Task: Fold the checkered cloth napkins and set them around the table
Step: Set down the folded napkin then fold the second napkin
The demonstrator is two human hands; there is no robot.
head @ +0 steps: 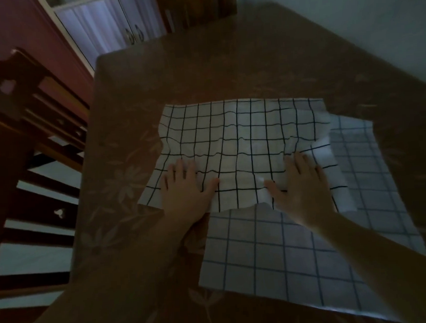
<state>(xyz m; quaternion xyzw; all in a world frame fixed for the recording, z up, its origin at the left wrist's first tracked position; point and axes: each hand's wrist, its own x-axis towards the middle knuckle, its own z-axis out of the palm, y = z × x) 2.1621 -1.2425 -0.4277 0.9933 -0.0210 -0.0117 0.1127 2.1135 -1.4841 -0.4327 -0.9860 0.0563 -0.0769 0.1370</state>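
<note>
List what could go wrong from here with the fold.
1. The black-grid white napkin is rippled under the flat left hand and right hand; folding now may set crooked creases.
2. It overlaps the blue-grid white napkin beneath, so dragging could shift both.
3. That lower napkin lies near the brown floral table's front edge and might slide off.

Far half of the brown floral-patterned table (226,68) is wide open, so is the strip left of the white black-grid cloth napkin (241,144), but the dark carved wooden chair (26,137) crowds that left edge and the blue-checked napkin (300,253) covers the near right.
</note>
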